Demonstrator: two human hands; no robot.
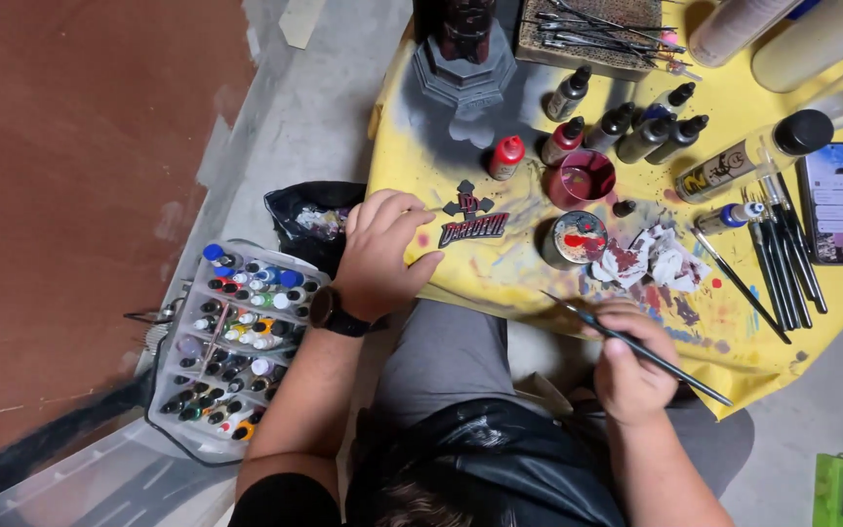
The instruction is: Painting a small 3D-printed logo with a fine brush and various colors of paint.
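Paintbrush (636,344), thin and dark-handled, sits in my right hand (628,369), fingers curled shut around it near the front edge of the yellow table cover (421,146), its tip pointing up and left toward the paint-smeared cloth. My left hand (381,256) rests on the table's left edge, fingers loosely bent and holding nothing, fingertips just beside one small dark nameplate piece (472,222) with red lettering. A black watch (325,310) circles that wrist.

Beside the nameplate stands one round tin (575,239) whose lid is dabbed with red and other colours, and behind it one pink cup (582,179). One crumpled paper towel (651,259), stained red, lies right of the tin. I count one red dropper bottle (506,157) standing alone, and six dark-capped bottles (626,127) clustered behind the cup. One clear bottle (753,156) with a black cap lies on its side. About five spare brushes (782,254) lie together near one phone (837,203) at the right edge. One grey model base (464,68) stands at the back.

On the floor to my left, one clear tray (231,342) holds many small paint bottles, too many to count surely.
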